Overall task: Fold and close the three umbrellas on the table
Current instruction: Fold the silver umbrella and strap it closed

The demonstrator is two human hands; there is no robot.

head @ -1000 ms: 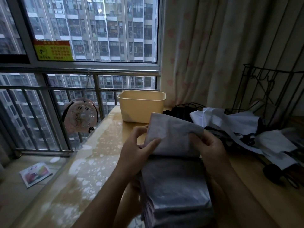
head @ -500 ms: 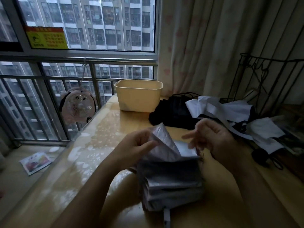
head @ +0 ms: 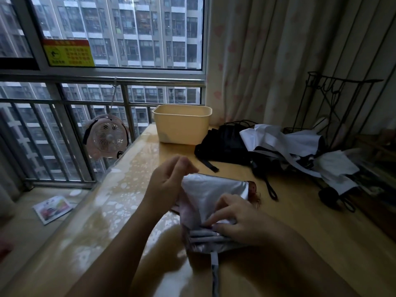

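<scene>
Bare left hand [head: 169, 185], bare right hand [head: 242, 221], bare forearms [head: 120, 249].

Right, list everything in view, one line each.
silver umbrella: one, silver, table centre, half folded
black umbrella: one, black, far table, right of the bin
white-and-black umbrella: one, crumpled, right of the black one
bin: one, cream, far table edge by the window
table: one, yellow wood
fan: one, pink, hanging at the window railing
wire rack: one, black, far right
curtain: one, pale, behind the table
sticker: one, yellow and red, on the window
booklet: one, colourful, floor at left
left hand: holds the silver umbrella's left edge
right hand: fingers press its folds
</scene>
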